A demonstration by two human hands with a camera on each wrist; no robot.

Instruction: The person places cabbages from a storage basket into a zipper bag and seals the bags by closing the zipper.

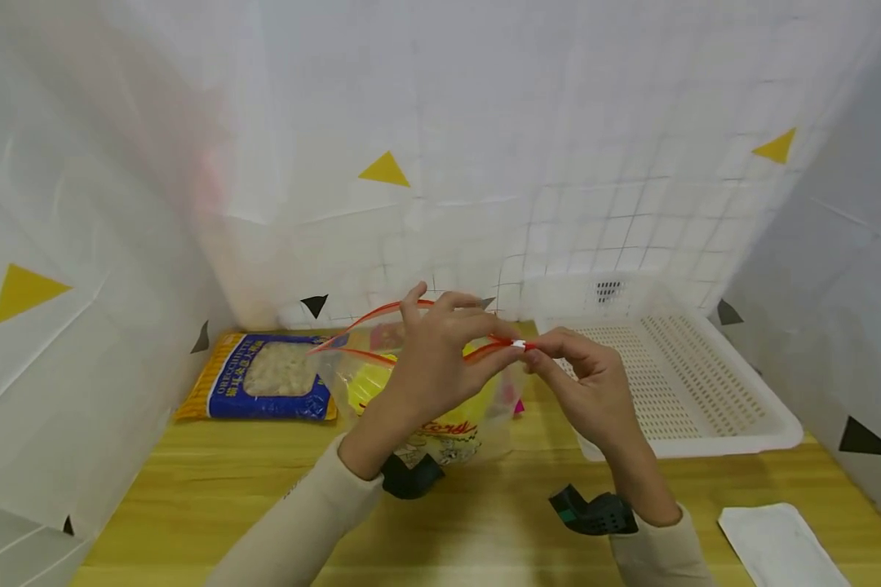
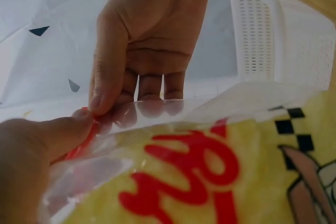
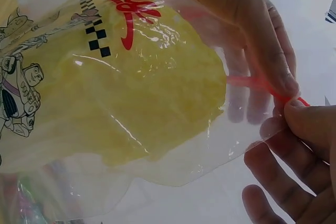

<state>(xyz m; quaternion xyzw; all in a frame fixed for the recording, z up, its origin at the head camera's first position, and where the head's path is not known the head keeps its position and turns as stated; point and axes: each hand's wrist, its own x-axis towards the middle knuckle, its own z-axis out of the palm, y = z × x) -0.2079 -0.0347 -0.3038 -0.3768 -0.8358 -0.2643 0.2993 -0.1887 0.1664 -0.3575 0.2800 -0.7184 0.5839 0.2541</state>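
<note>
A clear zip bag (image 1: pixel 495 432) with a red zip strip (image 1: pixel 367 355) stands over the table. Yellow contents show through it, along with red lettering (image 3: pixel 128 6) and cartoon figures (image 3: pixel 23 85). My left hand (image 1: pixel 440 346) pinches the strip between thumb and fingers close to its right end, beside a small white slider (image 1: pixel 520 345). At that end, my right hand (image 1: pixel 595 387) pinches the red tip with thumb and forefinger. Toward the left the mouth of the bag gapes. In the right wrist view, both thumbs nearly meet at the strip.
A blue and yellow pasta packet (image 1: pixel 279 371) lies at the back left of the wooden table (image 1: pixel 220 497). On the right is a white perforated basket (image 1: pixel 767 436). A white flat packet (image 1: pixel 778 542) lies at the front right. White sheeting (image 1: pixel 477 122) surrounds the table.
</note>
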